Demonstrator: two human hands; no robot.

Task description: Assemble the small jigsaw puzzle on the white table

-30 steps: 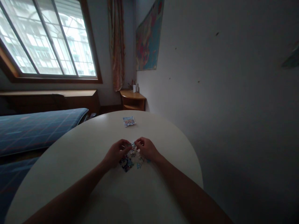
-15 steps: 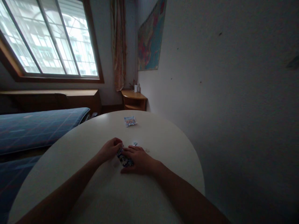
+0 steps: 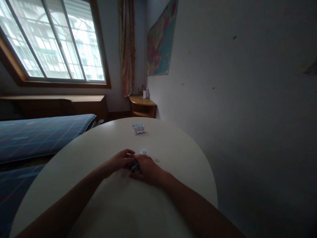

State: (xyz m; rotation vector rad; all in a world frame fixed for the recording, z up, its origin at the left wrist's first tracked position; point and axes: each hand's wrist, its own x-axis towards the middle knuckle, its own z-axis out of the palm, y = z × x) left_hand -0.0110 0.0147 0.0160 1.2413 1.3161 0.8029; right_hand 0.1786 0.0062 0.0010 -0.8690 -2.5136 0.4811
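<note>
1 cluster of pieces (image 3: 135,167) on the table (image 3: 178,145), between left hand (image 3: 123,159) and right hand (image 3: 150,169).
Left: fingers curled beside it; from here I can't tell any grasp. Right: palm down, thumb and fingers spread around it. Strays (image 3: 144,152) lie just beyond. Judged step: gathering; next move calls for drawing strays in.

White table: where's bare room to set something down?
Bare: the white table from left forearm to left edge, and from right forearm to right edge. Crowded: mid-table, around left hand, right hand and puzzle pieces.
</note>
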